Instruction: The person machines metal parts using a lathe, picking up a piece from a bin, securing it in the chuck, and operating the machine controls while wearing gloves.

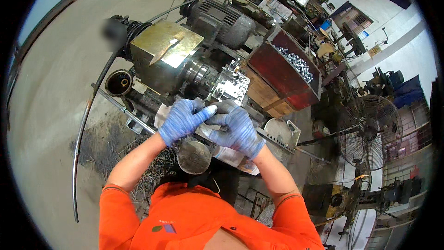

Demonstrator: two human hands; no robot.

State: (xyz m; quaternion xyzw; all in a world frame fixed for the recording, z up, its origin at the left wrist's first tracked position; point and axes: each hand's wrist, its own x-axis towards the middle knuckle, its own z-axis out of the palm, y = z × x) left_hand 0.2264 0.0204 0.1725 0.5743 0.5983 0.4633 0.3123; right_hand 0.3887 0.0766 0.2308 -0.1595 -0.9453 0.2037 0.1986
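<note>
The left hand (185, 119) and right hand (237, 129) are observed gloved, part-curled and brought together; whether anything is gripped cannot be told. The chip-covered metal block (232, 86) is located just beyond them on the lathe (159, 76), the right hand being nearer.

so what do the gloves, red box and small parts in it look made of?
Gloves: likely knit fabric, matte, with blue-grey streaks and soft creases.
Red box: perhaps painted metal or wood, can't tell which; finish looks dull and scuffed.
Small parts: probably metal, from their bright silvery glints.
</note>
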